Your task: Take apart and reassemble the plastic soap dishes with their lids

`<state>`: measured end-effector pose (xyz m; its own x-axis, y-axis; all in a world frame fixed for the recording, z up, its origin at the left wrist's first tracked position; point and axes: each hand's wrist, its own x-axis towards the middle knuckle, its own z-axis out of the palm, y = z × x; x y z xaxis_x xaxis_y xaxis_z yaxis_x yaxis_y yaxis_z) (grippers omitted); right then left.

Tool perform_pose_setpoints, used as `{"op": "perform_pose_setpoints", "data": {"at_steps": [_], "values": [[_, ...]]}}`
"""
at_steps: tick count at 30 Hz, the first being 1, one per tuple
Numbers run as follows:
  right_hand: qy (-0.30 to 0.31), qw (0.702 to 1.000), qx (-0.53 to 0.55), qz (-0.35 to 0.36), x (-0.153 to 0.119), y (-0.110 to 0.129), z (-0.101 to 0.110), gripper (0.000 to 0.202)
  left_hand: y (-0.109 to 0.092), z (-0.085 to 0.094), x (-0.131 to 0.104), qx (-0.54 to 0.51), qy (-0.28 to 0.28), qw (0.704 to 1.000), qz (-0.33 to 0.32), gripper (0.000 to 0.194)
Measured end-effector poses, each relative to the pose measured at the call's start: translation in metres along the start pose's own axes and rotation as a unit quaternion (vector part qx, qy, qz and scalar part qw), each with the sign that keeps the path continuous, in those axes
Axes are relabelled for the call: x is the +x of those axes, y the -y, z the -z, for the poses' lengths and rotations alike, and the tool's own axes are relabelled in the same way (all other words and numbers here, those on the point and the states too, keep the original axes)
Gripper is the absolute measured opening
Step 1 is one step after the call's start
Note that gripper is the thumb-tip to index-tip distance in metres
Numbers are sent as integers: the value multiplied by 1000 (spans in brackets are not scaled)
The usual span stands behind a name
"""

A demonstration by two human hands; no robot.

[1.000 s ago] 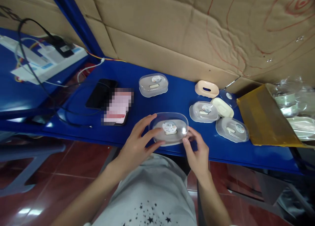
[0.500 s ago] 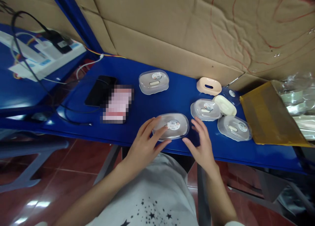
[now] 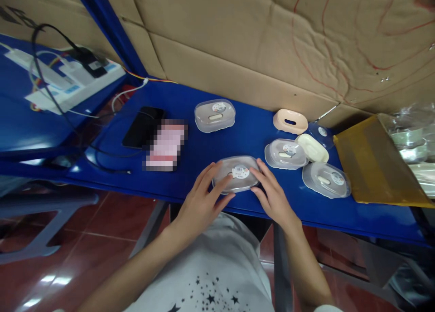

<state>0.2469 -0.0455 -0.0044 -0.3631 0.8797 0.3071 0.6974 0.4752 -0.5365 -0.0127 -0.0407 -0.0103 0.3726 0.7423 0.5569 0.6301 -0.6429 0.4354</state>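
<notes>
At the table's near edge lies a grey soap box (image 3: pixel 238 185) under a clear lid with a round white label. My left hand (image 3: pixel 204 196) grips its left end, the index finger on top of the lid and the thumb at the near side. Round the right end is my right hand (image 3: pixel 272 196), fingertips on the lid near the label and thumb by the front rim. To the right sit two more lidded soap boxes (image 3: pixel 285 154), a cream open dish (image 3: pixel 313 148), a peach slotted piece (image 3: pixel 290 121) and a loose clear lid (image 3: pixel 321 134).
Another lidded soap box (image 3: pixel 215 116) stands farther back. A phone (image 3: pixel 165 146) with a pixelated screen lies by a black device (image 3: pixel 141 126) on the blue table (image 3: pixel 190 167). A power strip (image 3: pixel 78 85) with cables is at left, a cardboard carton (image 3: pixel 370 167) with wrapped pieces at right.
My right hand has moved left and closed onto the right end of the soap box. My left hand keeps its hold on the other end. The view has shifted slightly.
</notes>
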Motion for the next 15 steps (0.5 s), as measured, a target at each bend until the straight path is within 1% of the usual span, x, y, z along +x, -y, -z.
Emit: {"op": "perform_pose_setpoints", "data": {"at_steps": [4, 8, 11, 15], "values": [[-6, 1000, -23, 11, 1, -1, 0, 69, 1, -1, 0, 1, 4, 1000, -18, 53], [-6, 999, -38, 25, 3, 0, 2, 74, 8, 0, 1, -11, 13, 998, -53, 52], [-5, 998, -35, 52, 5, 0, 3, 78, 14, 1, 2, -13, 29, 997, -70, 50], [-8, 995, -58, 84, 0, 1, 0, 77, 21, 0, 2, -32, 29, 995, -86, 54]]}}
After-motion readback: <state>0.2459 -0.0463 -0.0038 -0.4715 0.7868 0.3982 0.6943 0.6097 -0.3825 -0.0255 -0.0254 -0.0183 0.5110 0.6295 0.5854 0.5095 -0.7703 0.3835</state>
